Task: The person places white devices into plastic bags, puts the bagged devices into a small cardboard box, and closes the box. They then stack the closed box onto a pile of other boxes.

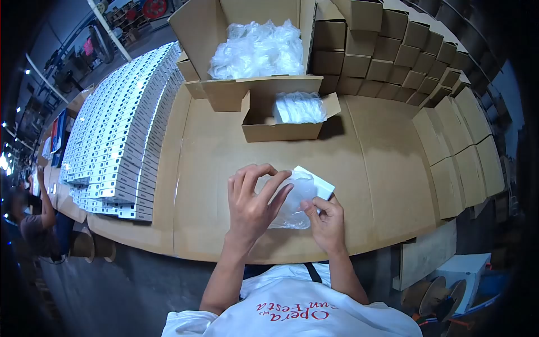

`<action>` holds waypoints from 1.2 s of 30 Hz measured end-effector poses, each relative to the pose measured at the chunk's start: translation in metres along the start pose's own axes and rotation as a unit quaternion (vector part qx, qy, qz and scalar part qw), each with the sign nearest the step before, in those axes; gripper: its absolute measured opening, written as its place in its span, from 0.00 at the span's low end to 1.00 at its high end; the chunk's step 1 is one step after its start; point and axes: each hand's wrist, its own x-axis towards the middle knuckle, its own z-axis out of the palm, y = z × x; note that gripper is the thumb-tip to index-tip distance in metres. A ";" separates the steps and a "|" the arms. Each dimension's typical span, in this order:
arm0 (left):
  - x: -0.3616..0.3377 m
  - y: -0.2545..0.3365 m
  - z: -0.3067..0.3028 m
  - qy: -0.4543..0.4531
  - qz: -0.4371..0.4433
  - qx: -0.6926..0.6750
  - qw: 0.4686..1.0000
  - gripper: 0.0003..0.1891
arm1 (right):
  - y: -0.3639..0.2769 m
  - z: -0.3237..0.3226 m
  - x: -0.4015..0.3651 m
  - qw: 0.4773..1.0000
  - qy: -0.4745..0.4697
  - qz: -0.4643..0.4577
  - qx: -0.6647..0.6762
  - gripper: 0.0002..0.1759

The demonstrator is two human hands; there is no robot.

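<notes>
Near the front middle of the cardboard-covered table (219, 151), my right hand (327, 221) pinches a clear plastic bag (292, 216) and a white box (320, 187). The box lies tilted behind the bag, partly covered by it and by my fingers. My left hand (252, 199) is at the bag's left side, with its fingers curved and apart; its fingertips are close to the bag's upper edge. Beyond both hands, a small open carton (281, 133) holds a bundle of clear plastic bags (300, 108).
A large open carton (230, 89) full of clear plastic (258, 50) stands at the back. White boxes (120, 123) are stacked at left. Brown cartons (387, 50) are piled at back right, more (457, 146) at right. Another person (39, 224) is at far left.
</notes>
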 end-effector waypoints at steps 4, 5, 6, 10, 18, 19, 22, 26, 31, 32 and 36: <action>0.003 -0.007 0.008 -0.011 0.013 -0.030 0.999 0.14 | 0.002 0.002 0.000 1.000 0.015 -0.008 -0.020 0.14; 0.002 -0.007 0.012 -0.009 0.012 -0.043 0.999 0.14 | 0.003 -0.001 0.001 0.999 0.017 -0.006 -0.028 0.14; 0.004 -0.004 0.015 -0.003 0.011 -0.056 0.998 0.14 | 0.004 -0.004 0.001 0.999 0.017 -0.011 -0.033 0.14; 0.003 -0.011 0.016 -0.074 0.006 -0.128 0.989 0.09 | 0.005 -0.009 0.007 0.998 0.011 -0.019 -0.067 0.13; 0.003 -0.025 0.014 -0.184 -0.194 -0.286 0.920 0.09 | 0.014 -0.024 0.006 0.997 -0.040 -0.032 -0.062 0.14; 0.003 -0.027 0.017 -0.177 -0.197 -0.289 0.920 0.08 | 0.014 -0.025 0.003 0.996 -0.048 -0.037 -0.058 0.15; 0.003 -0.032 0.028 -0.154 -0.264 -0.307 0.901 0.08 | 0.029 -0.032 -0.004 0.993 -0.056 0.007 -0.103 0.15; 0.009 -0.035 0.037 -0.138 -0.227 -0.310 0.913 0.12 | 0.012 -0.028 0.001 0.995 -0.048 0.009 -0.092 0.13; 0.017 -0.035 0.034 -0.143 -0.250 -0.349 0.891 0.12 | 0.016 -0.024 0.008 0.999 -0.003 0.033 -0.024 0.09; 0.009 -0.044 0.052 -0.043 -0.219 -0.372 0.901 0.15 | 0.016 -0.023 0.009 0.999 0.012 0.038 -0.005 0.08; -0.018 -0.055 0.055 -0.003 -0.306 -0.502 0.809 0.37 | 0.018 -0.023 0.008 0.996 0.065 0.049 0.035 0.10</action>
